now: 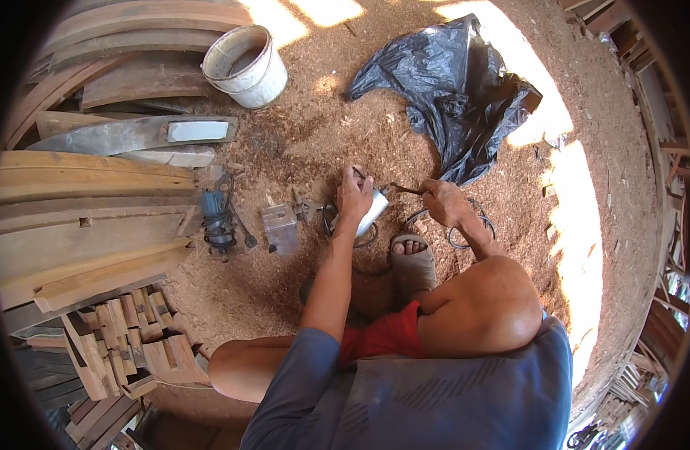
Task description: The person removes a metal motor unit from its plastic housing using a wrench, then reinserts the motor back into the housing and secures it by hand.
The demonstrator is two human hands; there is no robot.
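Observation:
My left hand [354, 196] is closed, with a short dark slim tool [358, 173] showing at its fingers. Just beside it, partly behind the hand, a silver cylindrical power tool body [372, 213] lies tilted, perhaps a trim router motor. My right hand [444, 201] grips a dark metal wrench [406, 190], whose far end reaches toward the top of the silver body. Black cord loops [483, 225] lie around the tool and under my right wrist. Left of my left hand are a clear plastic router base [280, 229] and a small metal fitting [306, 208].
A blue power tool with its cord wrapped [218, 217] stands by stacked curved timbers [97, 184] at left. Beyond are a whitish bucket [249, 69] and a crumpled black plastic bag [457, 86]. Wood offcuts [124, 334] fill the lower left. My sandalled foot [412, 262] rests on sawdust-covered ground.

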